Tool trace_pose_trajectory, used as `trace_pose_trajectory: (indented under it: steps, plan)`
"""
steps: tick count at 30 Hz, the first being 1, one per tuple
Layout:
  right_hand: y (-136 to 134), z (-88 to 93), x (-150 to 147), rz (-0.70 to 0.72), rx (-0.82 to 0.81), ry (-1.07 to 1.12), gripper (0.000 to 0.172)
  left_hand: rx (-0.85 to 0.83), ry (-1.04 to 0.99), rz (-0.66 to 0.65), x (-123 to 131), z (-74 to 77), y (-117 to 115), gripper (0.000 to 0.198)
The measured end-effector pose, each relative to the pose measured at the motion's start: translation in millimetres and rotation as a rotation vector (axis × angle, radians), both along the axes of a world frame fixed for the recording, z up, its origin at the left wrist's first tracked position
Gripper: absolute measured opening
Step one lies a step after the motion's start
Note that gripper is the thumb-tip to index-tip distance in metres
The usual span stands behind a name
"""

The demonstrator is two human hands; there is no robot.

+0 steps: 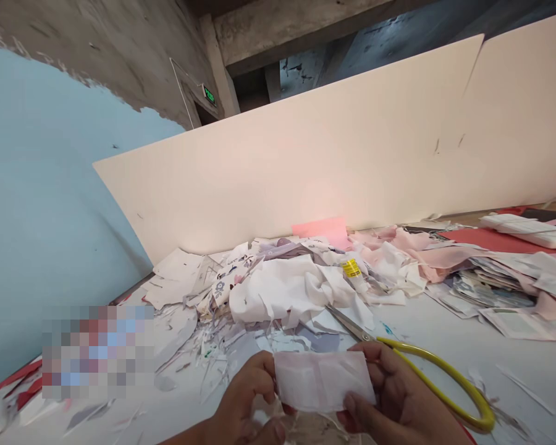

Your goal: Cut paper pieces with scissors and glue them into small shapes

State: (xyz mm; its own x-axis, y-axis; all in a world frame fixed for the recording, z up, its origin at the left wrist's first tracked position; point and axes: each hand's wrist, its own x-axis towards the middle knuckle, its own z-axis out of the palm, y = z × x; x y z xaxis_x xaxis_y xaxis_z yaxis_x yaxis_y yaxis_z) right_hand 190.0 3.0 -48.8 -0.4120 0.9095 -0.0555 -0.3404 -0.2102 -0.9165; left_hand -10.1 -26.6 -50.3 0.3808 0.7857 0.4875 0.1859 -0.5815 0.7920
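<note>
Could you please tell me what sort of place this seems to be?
Probably a makeshift craft or cutting workspace in a rough, perhaps unfinished building: yellow-handled scissors lie near heaped scraps, and a bare concrete beam shows above the pale partition.

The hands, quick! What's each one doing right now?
Left hand: closed, holding the left end of the pale rectangular piece.
Right hand: closed, holding the right end of that same piece, thumb on its face.
</note>
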Motion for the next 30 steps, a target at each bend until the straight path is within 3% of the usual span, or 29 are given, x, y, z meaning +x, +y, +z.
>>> trace_pose_trajectory:
  steps: [7,11,15,19,25,30]
  plan:
    - [4.8,-16.8,-13.0,-0.125,0.119,-0.079,0.033,0.010,0.012,0.148,-2.7,-13.7,4.2,0.014]
    - [12.0,-18.4,-18.2,-0.116,0.129,-0.196,0.027,-0.326,-0.249,0.231,5.0,-21.1,10.6,0.025]
    - [12.5,-13.6,-21.8,-0.137,0.153,-0.331,0.025,-0.510,-0.453,0.321,14.6,-10.6,13.0,0.036]
    - [8.9,-10.3,-25.9,-0.192,0.138,-0.359,0.030,-0.567,-0.431,0.429,17.6,3.9,13.9,0.030]
    - [15.3,-14.1,-25.7,-0.154,0.029,-0.346,0.035,-0.804,-0.475,0.322,11.5,8.9,17.5,0.026]
    - [27.6,-22.6,-31.0,-0.260,-0.007,-0.390,0.033,-0.906,-0.458,0.198,-4.8,12.5,19.1,0.025]
